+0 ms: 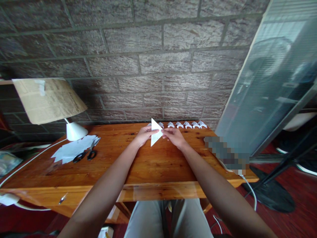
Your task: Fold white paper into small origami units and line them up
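A white sheet of paper folded into a triangle [155,135] is held up above the wooden table, one long edge upright on the left and a corner pointing right. My left hand [144,136] pinches it at its left side, thumb on the near face. At the right corner, the fingers of my right hand [174,136] are closed on the paper. Behind my hands, several small folded paper pieces [187,125] stand in a row along the table's back edge, some partly hidden by the triangle and my left hand.
Black-handled scissors [86,154] lie on a stack of cut paper [70,150] at the left, beside a lamp [75,131] with a paper shade. A blurred-out flat device [224,153] with a white cable lies on the right. A brick wall [158,72] rises behind the table [158,168].
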The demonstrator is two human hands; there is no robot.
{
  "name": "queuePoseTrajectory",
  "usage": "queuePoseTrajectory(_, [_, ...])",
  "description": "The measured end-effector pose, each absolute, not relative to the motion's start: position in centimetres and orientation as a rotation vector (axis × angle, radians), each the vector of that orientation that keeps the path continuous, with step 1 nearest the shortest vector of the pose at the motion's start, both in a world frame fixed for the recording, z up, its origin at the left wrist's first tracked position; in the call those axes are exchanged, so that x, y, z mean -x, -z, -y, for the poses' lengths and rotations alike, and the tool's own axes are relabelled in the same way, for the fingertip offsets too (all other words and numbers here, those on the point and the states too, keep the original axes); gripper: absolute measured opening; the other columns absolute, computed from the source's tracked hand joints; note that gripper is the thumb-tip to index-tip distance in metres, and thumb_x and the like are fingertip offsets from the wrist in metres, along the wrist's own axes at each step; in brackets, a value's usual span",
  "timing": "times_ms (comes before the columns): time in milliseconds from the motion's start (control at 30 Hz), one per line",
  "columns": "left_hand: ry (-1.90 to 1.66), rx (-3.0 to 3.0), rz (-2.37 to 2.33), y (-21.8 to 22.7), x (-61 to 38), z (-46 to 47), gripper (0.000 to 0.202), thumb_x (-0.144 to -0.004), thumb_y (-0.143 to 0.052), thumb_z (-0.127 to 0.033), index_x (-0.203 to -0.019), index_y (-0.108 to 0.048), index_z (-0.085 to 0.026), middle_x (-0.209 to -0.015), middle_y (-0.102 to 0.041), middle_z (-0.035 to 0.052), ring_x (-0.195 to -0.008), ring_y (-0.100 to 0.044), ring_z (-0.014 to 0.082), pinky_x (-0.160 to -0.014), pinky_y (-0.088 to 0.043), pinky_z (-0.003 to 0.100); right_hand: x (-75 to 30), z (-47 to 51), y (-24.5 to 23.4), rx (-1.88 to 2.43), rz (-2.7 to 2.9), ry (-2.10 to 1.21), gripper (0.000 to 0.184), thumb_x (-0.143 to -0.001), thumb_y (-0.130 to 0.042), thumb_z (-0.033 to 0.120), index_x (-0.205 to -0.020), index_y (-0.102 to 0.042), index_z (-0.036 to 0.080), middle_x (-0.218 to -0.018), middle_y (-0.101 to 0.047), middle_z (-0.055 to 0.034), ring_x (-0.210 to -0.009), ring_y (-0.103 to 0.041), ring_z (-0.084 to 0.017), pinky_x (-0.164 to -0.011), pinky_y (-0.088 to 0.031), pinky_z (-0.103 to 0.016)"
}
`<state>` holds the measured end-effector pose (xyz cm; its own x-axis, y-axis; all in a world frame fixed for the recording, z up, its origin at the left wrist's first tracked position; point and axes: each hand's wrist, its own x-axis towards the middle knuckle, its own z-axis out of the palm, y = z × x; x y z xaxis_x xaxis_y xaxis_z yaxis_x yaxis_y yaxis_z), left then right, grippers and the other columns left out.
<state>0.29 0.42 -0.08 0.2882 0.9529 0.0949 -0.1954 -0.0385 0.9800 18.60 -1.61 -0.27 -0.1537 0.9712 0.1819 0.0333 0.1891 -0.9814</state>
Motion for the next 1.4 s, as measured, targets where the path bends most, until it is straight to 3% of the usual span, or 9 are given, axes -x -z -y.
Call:
queuePoseTrajectory(267, [-1.174, -1.289, -0.814, 0.41, -0.49, -0.55, 0.049, -0.055, -0.085, -0.036, -0.096, -0.072, -0.013, -0.097, -0.073, 0.0111, -0.082, -0.067, 0.0227, -0.083, -0.049, 0.038, -18.54, 2.01, -0.28, 1.005, 1.377, -1.14, 0.034, -0.061, -0.079, 0.044, -0.08, -0.069, 0.018, -0.069, -0.068, -0.0009, -0.066, -0.062, -0.013, -0.048, -0.038, -0.018])
queuePoseTrajectory(667, [-1.216, -1.286, -0.765, -0.15, -1.11, 0.02, 0.052, -0.054, -0.085, -0.037, -0.099, -0.071, -0.014, -0.094, -0.073, 0.0109, -0.082, -0.068, 0.0232, -0.082, -0.051, 0.039, -18.52, 1.85, -0.53, 1.037, 1.245, -1.214, 0.032, -0.075, -0.066, 0.048, -0.085, -0.067, 0.018, -0.087, -0.071, -0.0055, -0.072, -0.066, -0.012, -0.048, -0.035, -0.016])
queuePoseTrajectory(967, [-1.222, -1.311, -0.78, -0.33, -1.08, 0.13, 0.05, -0.055, -0.084, -0.038, -0.098, -0.07, -0.015, -0.089, -0.073, 0.0091, -0.079, -0.067, 0.0217, -0.077, -0.05, 0.035, -18.75, 1.56, -0.35, 1.008, 1.181, -1.18, 0.032, -0.067, -0.073, 0.045, -0.08, -0.066, 0.017, -0.083, -0.071, -0.0051, -0.067, -0.064, -0.011, -0.048, -0.035, -0.017])
queuePoseTrajectory(1167, [-1.37, -1.265, -0.895, -0.23, -0.93, -0.23, 0.043, -0.054, -0.085, -0.041, -0.085, -0.072, -0.015, -0.084, -0.073, 0.0078, -0.072, -0.065, 0.0175, -0.067, -0.048, 0.028, -18.82, 1.33, -0.27, 1.031, 1.161, -1.147, 0.033, -0.066, -0.073, 0.046, -0.078, -0.065, 0.016, -0.08, -0.068, -0.0046, -0.062, -0.061, -0.01, -0.046, -0.034, -0.017])
queuePoseTrajectory(1400, [-1.413, -1.313, -0.891, -0.19, -0.95, -0.38, 0.043, -0.055, -0.083, -0.043, -0.086, -0.073, -0.015, -0.08, -0.073, 0.0073, -0.07, -0.064, 0.0171, -0.066, -0.047, 0.028, -18.8, 1.44, -0.39, 1.043, 1.187, -1.13, 0.033, -0.066, -0.073, 0.047, -0.079, -0.067, 0.016, -0.08, -0.07, -0.0053, -0.061, -0.06, -0.011, -0.046, -0.036, -0.018])
